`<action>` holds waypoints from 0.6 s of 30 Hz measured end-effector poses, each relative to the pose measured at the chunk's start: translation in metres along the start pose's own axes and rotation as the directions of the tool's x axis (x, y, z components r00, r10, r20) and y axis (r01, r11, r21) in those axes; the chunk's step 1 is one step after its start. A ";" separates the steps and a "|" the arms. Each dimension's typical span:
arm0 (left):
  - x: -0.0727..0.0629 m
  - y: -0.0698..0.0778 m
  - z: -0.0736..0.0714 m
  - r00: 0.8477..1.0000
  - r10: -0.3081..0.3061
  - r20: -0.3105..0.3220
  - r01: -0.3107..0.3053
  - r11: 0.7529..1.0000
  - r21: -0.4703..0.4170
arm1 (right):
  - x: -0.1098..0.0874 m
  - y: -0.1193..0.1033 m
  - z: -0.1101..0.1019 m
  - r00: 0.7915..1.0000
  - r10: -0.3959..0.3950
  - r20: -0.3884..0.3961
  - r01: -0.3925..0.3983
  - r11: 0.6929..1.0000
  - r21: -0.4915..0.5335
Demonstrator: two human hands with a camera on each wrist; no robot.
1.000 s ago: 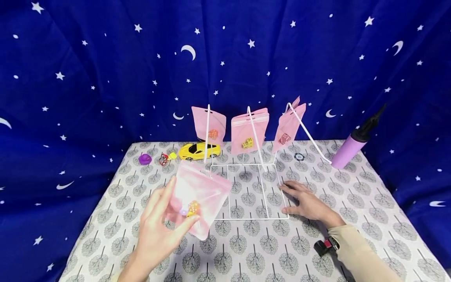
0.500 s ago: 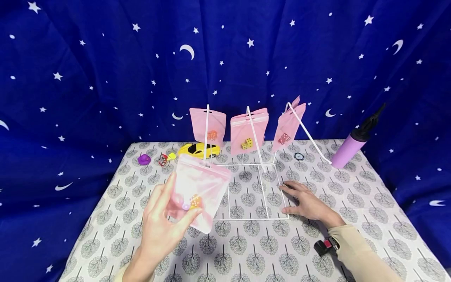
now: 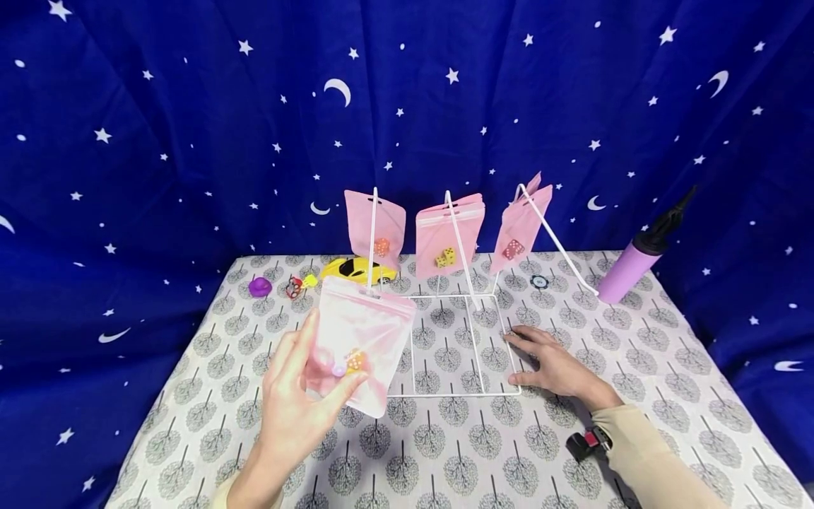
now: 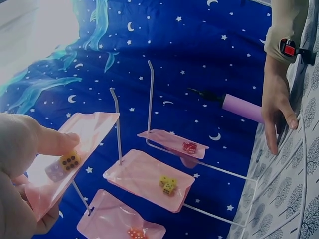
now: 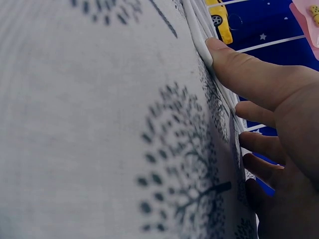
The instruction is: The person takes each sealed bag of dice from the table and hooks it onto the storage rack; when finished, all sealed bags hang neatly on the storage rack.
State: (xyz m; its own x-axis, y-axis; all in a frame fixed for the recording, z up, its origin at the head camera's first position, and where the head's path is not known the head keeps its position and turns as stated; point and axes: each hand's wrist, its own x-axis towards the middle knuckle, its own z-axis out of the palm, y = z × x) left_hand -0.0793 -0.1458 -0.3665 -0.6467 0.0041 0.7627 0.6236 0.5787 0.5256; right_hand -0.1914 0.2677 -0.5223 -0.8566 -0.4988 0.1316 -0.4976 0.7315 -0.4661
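Observation:
My left hand (image 3: 292,406) pinches a pink zip bag (image 3: 365,329) between thumb and fingers. A yellow-orange die (image 3: 355,360) and a pale purple one show through it. The bag's top edge, with its hang hole, is at the front end of the left prong of a white wire display rack (image 3: 454,395); I cannot tell whether the prong passes through the hole. My right hand (image 3: 559,364) rests on the table with fingertips at the rack base's right wire, fingers loosely extended. Pink bags with dice hang on the left (image 3: 359,219), middle (image 3: 432,244) and right (image 3: 518,230) prongs.
Behind the rack's left side is a yellow toy car (image 3: 346,270). Further left lie a purple toy (image 3: 260,287) and a small red and yellow toy (image 3: 295,287). A blue-white round token (image 3: 539,282) and a purple hand pump (image 3: 628,274) are at the right.
My left hand has raised the bag slightly and moved it a little right, bringing its top edge up to the left prong's end. The bag stands more upright. My right hand stays put.

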 end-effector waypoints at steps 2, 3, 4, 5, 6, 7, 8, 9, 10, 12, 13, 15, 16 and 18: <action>0.000 -0.001 0.000 1.000 0.006 -0.011 -0.006 1.000 0.011 | 0.000 0.000 0.000 1.000 0.000 0.000 0.000 1.000 0.002; 0.000 -0.002 0.000 1.000 0.015 -0.017 -0.015 1.000 0.021 | 0.000 0.000 0.000 1.000 0.000 0.000 0.000 1.000 0.004; -0.001 -0.003 0.001 1.000 0.019 -0.021 -0.018 1.000 0.024 | 0.000 0.000 0.000 1.000 0.000 0.000 0.000 1.000 0.005; -0.001 -0.003 0.001 1.000 0.018 -0.022 -0.017 1.000 0.026 | 0.000 0.000 0.000 1.000 0.001 0.000 -0.001 1.000 0.006; -0.001 -0.004 0.001 1.000 0.017 -0.022 -0.016 0.999 0.029 | 0.000 0.000 0.000 1.000 0.001 0.001 -0.001 1.000 0.007; -0.001 -0.004 0.001 1.000 0.014 -0.020 -0.014 0.999 0.031 | 0.000 0.000 0.000 1.000 0.002 0.002 -0.002 1.000 0.006; -0.002 -0.004 0.001 1.000 0.011 -0.019 -0.010 0.999 0.033 | 0.000 0.000 0.000 1.000 0.003 0.002 -0.003 1.000 0.006; -0.002 -0.004 0.001 1.000 0.009 -0.018 -0.008 0.999 0.036 | 0.000 0.000 0.000 1.000 0.005 0.002 -0.005 1.000 0.005; -0.002 -0.004 0.001 1.000 0.004 -0.018 -0.003 0.999 0.037 | 0.000 0.000 0.000 1.000 0.006 0.004 -0.006 1.000 0.002; -0.001 -0.004 0.000 1.000 -0.002 -0.020 0.002 0.999 0.040 | 0.001 0.000 0.000 1.000 0.010 0.006 -0.010 1.000 -0.001; -0.001 -0.003 0.000 1.000 -0.005 -0.021 0.005 0.999 0.041 | 0.001 0.000 0.000 1.000 0.012 0.007 -0.012 1.000 -0.001; -0.001 -0.002 0.000 1.000 -0.021 -0.019 0.021 0.999 0.039 | 0.001 0.000 0.000 1.000 0.016 0.010 -0.016 1.000 -0.001; -0.001 -0.002 0.000 0.999 -0.033 -0.015 0.033 0.999 0.031 | 0.001 0.000 0.000 1.000 0.018 0.011 -0.018 1.000 0.000; 0.000 -0.002 0.002 0.998 -0.057 -0.005 0.057 0.998 0.016 | 0.001 0.000 0.000 1.000 0.019 0.011 -0.019 1.000 0.003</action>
State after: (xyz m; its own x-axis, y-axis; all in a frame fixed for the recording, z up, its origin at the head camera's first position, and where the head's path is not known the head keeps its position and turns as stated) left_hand -0.0812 -0.1454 -0.3687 -0.6791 -0.0333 0.7333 0.5784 0.5909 0.5625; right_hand -0.1920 0.2672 -0.5222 -0.8644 -0.4900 0.1126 -0.4806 0.7394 -0.4716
